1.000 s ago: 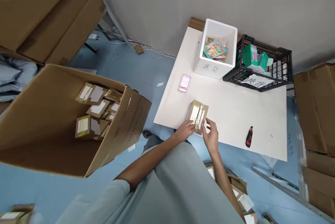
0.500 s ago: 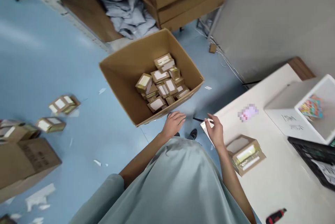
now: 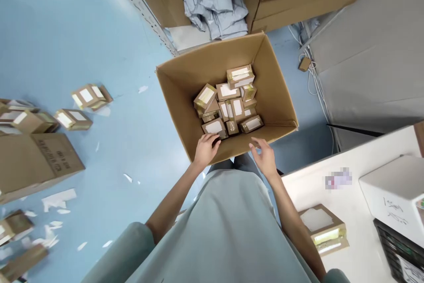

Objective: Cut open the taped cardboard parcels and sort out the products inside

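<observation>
1. The room has a blue floor strewn with paper scraps; a white table stands on the right, a taped box near its edge.
2. The large carton stands open just in front of the person, with small labelled boxes piled loosely inside, towards its right side.
3. The left hand is at the near rim, fingers loosely curled and apparently holding nothing, close to the front-left box; whether they touch it, I cannot tell.
4. The right hand is beside the same rim, thumb and fingers apart, seemingly unladen, near the front-right box.
5. For a sound hold, thumb and fingers would best go on opposite sides of one box, clear of its label.
6. Boxes lean on one another, so lifting straight up seems safer than dragging; the upper-right box looks freest.
7. Wrists should clear the rim.
</observation>
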Available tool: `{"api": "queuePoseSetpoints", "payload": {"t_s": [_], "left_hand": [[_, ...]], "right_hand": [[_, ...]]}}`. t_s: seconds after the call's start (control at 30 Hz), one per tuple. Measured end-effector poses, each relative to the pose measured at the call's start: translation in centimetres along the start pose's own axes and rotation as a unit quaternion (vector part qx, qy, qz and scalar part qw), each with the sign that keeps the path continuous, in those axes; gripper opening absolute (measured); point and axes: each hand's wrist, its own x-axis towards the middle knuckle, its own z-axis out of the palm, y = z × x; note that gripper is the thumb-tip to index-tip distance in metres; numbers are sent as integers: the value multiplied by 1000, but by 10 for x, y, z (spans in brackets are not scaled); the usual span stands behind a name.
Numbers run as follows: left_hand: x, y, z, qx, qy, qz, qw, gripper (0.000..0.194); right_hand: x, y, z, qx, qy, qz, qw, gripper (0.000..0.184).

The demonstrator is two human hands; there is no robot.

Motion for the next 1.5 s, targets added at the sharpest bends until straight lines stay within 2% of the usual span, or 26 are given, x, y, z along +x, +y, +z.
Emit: {"api": "queuePoseSetpoints", "payload": {"t_s": [0.13, 0.23, 0.43, 0.57, 0.7, 0.8, 0.87, 0.93, 1.03, 1.13, 1.2, 1.3, 1.4, 1.5], "left_hand": [[64, -15, 1, 38, -8, -48, 998, 42], [112, -35, 8, 64, -14, -98, 993, 56], [197, -104, 38, 117, -31, -206, 971, 93], [248, -162, 62, 142, -63, -248, 956, 125], [294, -215, 83, 168, -110, -268, 942, 143], [317, -237, 96, 193, -139, -299, 924, 142], [322, -239, 103, 206, -128, -309, 919, 137], [319, -229, 106, 211, -101, -308, 922, 133], [302, -198, 98, 186, -68, -319, 927, 128], [269, -153, 71, 113, -71, -346, 929, 127], [239, -118, 46, 65, -82, -334, 937, 129], [187, -60, 7, 42, -75, -271, 959, 125], [133, -3, -30, -7, -36, -188, 981, 124], [85, 48, -57, -29, -14, -103, 994, 123]], "right_hand": [[33, 5, 10, -22, -34, 1, 999, 42], [62, 15, 23, -25, -65, 12, 998, 41], [112, 43, 66, -4, -102, 30, 994, 40], [118, 55, 93, 24, -111, 50, 992, 37], [111, 66, 112, 32, -120, 69, 990, 36], [109, 73, 121, 27, -112, 76, 990, 36], [108, 77, 125, 23, -98, 78, 992, 35], [108, 77, 126, 22, -84, 80, 993, 35], [104, 66, 123, 36, -71, 81, 994, 35], [96, 42, 115, 60, -59, 76, 994, 35], [90, 21, 107, 74, -50, 70, 994, 35], [76, -10, 90, 87, -24, 61, 994, 36], [55, -37, 68, 96, 24, 52, 994, 39], [26, -57, 43, 108, 78, 42, 990, 46]]}}
